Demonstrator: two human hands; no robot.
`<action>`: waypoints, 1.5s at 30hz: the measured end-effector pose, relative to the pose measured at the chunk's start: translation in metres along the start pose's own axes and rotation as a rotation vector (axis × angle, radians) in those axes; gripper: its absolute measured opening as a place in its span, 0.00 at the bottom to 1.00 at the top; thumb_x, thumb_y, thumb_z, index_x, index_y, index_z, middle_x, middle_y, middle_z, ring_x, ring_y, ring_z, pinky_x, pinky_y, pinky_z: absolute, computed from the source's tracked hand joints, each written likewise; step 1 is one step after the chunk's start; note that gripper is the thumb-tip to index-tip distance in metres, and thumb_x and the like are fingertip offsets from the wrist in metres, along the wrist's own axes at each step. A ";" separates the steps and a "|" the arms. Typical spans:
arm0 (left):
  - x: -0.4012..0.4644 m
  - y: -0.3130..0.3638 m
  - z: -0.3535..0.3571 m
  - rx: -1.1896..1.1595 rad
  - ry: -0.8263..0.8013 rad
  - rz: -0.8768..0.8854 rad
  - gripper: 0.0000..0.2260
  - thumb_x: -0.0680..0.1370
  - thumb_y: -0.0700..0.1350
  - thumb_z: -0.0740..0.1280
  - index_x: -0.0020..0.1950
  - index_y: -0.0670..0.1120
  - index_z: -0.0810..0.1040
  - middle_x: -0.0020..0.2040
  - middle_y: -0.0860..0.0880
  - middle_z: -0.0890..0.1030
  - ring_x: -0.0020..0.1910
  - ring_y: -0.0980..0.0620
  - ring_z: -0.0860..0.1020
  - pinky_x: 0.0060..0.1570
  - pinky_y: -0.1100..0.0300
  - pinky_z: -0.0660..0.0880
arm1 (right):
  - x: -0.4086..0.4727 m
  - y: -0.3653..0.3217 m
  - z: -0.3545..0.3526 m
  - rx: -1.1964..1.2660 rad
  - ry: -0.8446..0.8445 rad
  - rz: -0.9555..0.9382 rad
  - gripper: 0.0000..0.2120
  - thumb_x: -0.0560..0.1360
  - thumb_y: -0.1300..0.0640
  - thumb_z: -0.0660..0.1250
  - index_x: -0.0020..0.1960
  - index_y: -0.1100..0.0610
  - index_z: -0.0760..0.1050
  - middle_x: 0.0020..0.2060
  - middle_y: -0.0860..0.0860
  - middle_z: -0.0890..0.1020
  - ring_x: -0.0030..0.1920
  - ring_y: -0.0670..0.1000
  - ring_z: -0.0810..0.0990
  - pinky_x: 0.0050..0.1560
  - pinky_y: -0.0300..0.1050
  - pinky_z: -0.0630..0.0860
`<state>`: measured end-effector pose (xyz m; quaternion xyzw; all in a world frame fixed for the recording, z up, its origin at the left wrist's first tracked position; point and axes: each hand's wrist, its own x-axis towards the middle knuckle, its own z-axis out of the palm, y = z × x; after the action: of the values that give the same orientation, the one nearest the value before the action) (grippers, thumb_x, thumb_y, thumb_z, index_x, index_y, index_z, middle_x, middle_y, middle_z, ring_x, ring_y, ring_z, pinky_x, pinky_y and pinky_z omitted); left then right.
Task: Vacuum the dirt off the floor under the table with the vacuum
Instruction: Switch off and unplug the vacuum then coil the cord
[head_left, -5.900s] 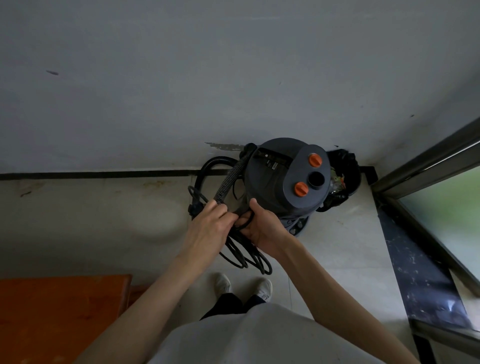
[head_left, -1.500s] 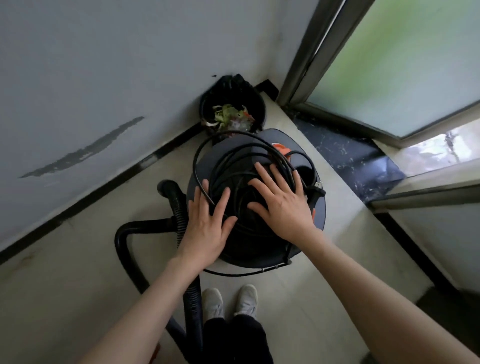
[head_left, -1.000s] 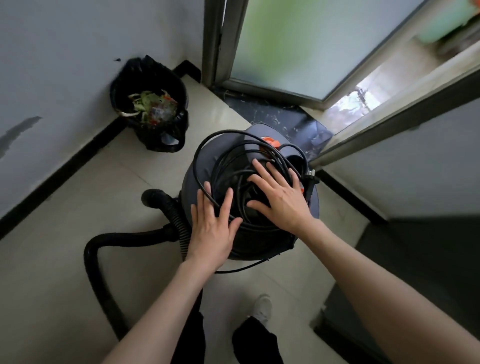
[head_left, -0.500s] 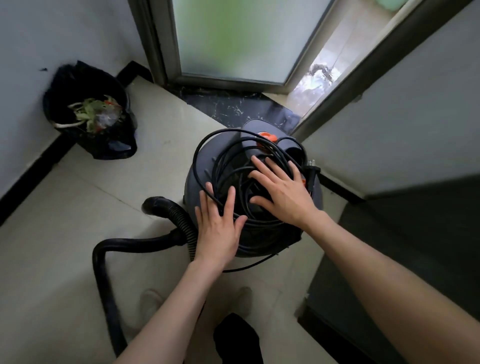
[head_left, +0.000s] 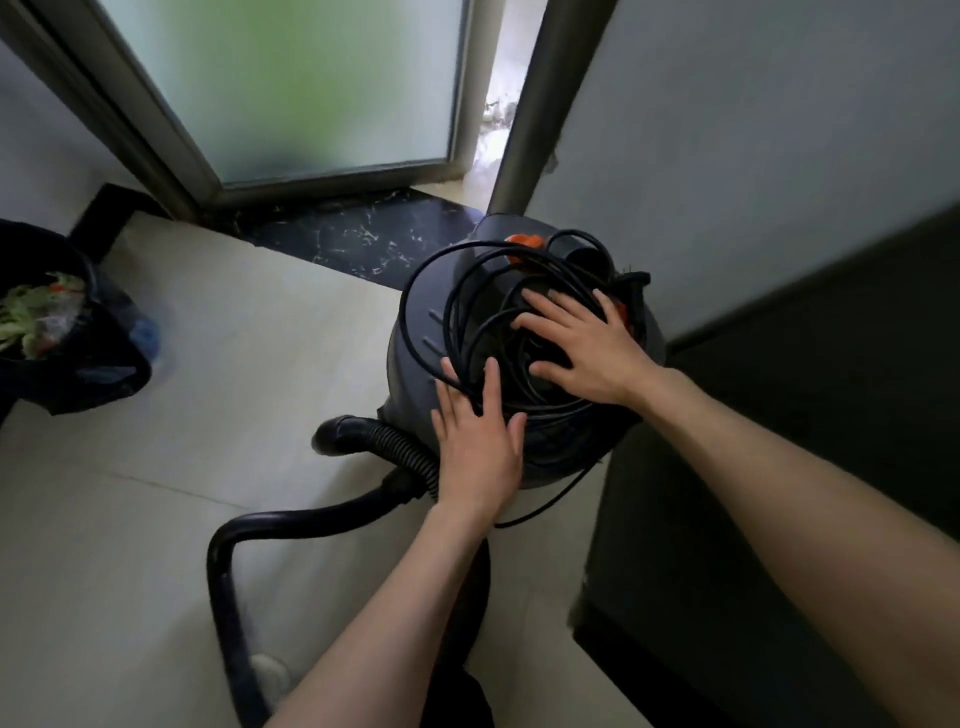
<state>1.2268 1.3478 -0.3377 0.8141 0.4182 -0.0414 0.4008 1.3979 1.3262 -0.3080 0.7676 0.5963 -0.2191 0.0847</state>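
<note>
- Both hands, left hand (head_left: 475, 447) and right hand (head_left: 587, 345), lie flat with fingers spread, pressing the coiled cord (head_left: 467, 312) onto the vacuum (head_left: 415, 364).
- Push low and steady so the hose (head_left: 291, 519) doesn't snag.

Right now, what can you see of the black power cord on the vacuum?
The power cord is thin, black and rubbery, piled in loose loops on the grey vacuum lid. Its plug lies at the far right edge. One strand hangs down at the near side. The left hand and right hand press flat on the loops.
</note>
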 end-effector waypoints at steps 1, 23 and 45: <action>0.002 0.008 0.007 -0.004 0.002 0.010 0.29 0.82 0.51 0.53 0.77 0.48 0.40 0.75 0.34 0.38 0.75 0.39 0.38 0.73 0.47 0.44 | -0.003 0.010 -0.002 -0.003 -0.013 0.009 0.28 0.79 0.44 0.58 0.76 0.43 0.53 0.77 0.42 0.46 0.77 0.47 0.44 0.73 0.58 0.37; -0.043 0.035 0.006 0.263 0.149 0.233 0.22 0.80 0.54 0.57 0.72 0.48 0.65 0.49 0.47 0.82 0.43 0.46 0.80 0.37 0.55 0.76 | -0.078 0.034 0.038 0.142 0.254 0.186 0.24 0.81 0.46 0.54 0.76 0.47 0.58 0.78 0.50 0.52 0.77 0.51 0.47 0.72 0.54 0.31; 0.071 -0.004 0.001 0.588 -0.041 0.663 0.30 0.79 0.63 0.39 0.77 0.49 0.53 0.76 0.39 0.54 0.73 0.35 0.57 0.70 0.44 0.51 | -0.074 0.023 0.069 0.029 0.192 0.528 0.32 0.73 0.34 0.32 0.73 0.46 0.31 0.75 0.49 0.38 0.76 0.52 0.37 0.71 0.54 0.29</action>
<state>1.2699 1.3942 -0.3701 0.9826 0.0969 -0.0440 0.1521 1.3897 1.2280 -0.3397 0.9147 0.3779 -0.1242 0.0711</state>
